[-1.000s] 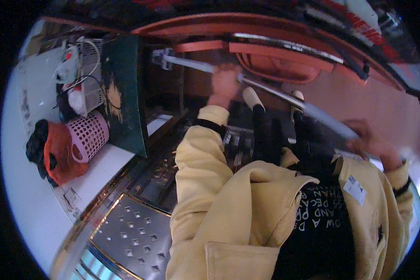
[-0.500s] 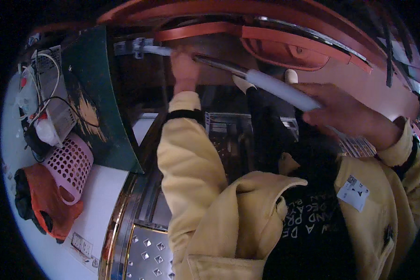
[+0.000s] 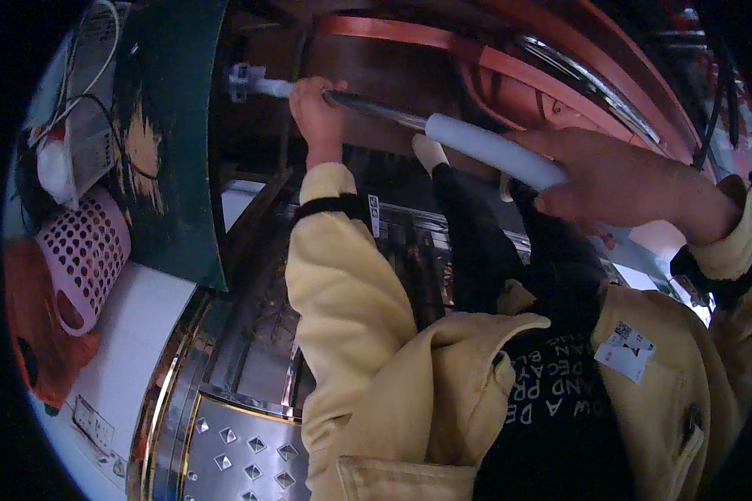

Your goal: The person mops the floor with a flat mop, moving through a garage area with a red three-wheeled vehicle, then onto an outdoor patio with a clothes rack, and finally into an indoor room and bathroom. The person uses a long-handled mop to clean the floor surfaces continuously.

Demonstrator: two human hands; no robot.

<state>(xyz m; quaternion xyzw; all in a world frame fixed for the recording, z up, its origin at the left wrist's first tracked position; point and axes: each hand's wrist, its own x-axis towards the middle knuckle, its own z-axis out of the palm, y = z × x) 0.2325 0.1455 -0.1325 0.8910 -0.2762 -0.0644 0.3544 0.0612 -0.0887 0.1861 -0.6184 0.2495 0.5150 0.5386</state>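
Compared with the views a moment earlier, both hands sit closer and larger in frame, and the long rod now runs nearly level beneath the orange rim; the work on it appears to be under way. The left hand reaches up, arm extended, fingers wrapped around the rod's dark metal section. The right hand, wrist bent, closes its fingers over the white foam sleeve. A pink basket hangs far left.

The long pole is glossy metal, sleeved in smooth matt white foam or plastic. Below the pole, polished embossed steel plating shines. Left of the pole, a pink perforated plastic basket looks matt. The yellow jacket sleeve is soft cloth.
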